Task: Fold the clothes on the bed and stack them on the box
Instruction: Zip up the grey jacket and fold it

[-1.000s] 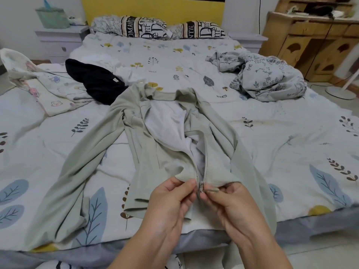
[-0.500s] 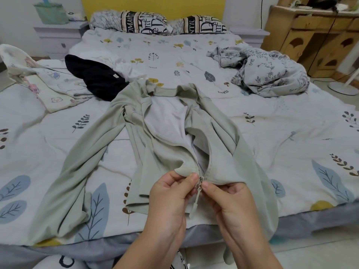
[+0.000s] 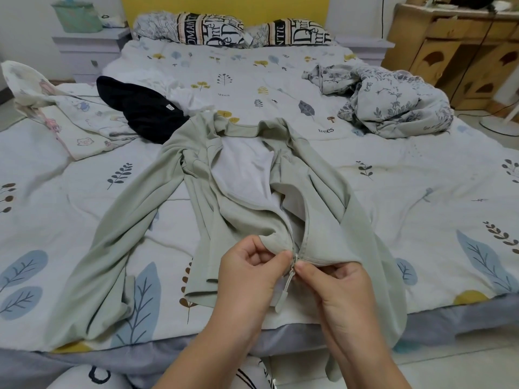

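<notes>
Nearest the camera: two bare forearms are reaching in from the bottom edge. The left hand is pinching the hem of the pale sage-green zip-front jacket on the left side of the zipper, fingers curled, thumb and forefinger tip meeting on the cloth. The right hand is gripping the hem on the other side, its fingertips pressing right at the base of the small metal zipper slider. A pale fabric pull tab is hanging down from the slider between the two hands.

The jacket is lying face up on the near half of the bed with white leaf-printed bedding, hem toward the bed's near edge, collar away. Its front is gaping open above the slider, showing a white lining. One sleeve is trailing out to the left across the sheet; the other is draping over the near edge at right.

Farther back, left: a black garment is lying crumpled just beyond the jacket's shoulder, partly over a cream cartoon-printed cloth. Farther back, right: a grey floral-printed bundle of fabric is sitting heaped, well apart from the jacket.

At the head of the bed: two black-and-white lettered pillows are resting against a yellow headboard. A wooden cabinet is standing at far right.
</notes>
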`<move>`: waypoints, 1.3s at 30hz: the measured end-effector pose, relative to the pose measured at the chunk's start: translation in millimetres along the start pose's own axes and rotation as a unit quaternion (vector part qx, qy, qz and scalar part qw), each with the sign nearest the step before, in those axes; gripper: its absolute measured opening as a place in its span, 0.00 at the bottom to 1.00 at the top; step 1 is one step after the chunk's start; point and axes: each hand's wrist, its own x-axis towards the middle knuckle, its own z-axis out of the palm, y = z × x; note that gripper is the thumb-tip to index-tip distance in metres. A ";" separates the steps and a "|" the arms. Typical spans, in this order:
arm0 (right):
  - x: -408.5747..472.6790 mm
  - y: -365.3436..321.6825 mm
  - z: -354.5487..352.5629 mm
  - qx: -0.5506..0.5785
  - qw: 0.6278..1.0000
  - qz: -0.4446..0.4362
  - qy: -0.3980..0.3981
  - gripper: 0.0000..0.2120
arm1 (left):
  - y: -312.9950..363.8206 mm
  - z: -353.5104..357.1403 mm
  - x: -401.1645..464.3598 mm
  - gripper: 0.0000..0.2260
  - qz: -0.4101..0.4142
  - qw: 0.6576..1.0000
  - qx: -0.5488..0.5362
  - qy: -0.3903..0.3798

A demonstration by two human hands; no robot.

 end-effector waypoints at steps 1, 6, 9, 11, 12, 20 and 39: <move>0.9 0.3 0.3 -0.005 1.000 0.000 0.000 0.06 | -0.1 -1.6 2.6 0.08 0.002 1.000 0.018 -0.011; 7.7 2.9 -0.4 0.020 1.000 0.016 0.001 0.12 | -7.1 -7.5 10.8 0.06 -0.023 0.995 0.080 -0.056; 12.4 6.4 -1.5 0.068 0.996 0.054 0.001 0.10 | -10.8 -9.6 15.9 0.07 -0.039 0.994 0.081 -0.067; 15.3 11.1 -2.7 0.127 0.988 0.090 0.004 0.07 | -13.0 -9.0 17.9 0.08 -0.065 0.993 0.062 -0.072; 16.8 13.0 -3.6 0.150 0.983 0.104 0.004 0.05 | -14.5 -7.7 17.9 0.08 -0.094 0.993 0.027 -0.072; 22.2 12.9 -9.5 0.104 0.987 0.121 0.018 0.04 | -37.6 1.3 19.2 0.05 -0.182 0.974 -0.132 -0.029; 17.2 -0.3 -6.6 -0.234 0.957 0.157 -0.062 0.08 | -46.6 -11.2 25.6 0.05 -0.111 0.993 0.012 -0.031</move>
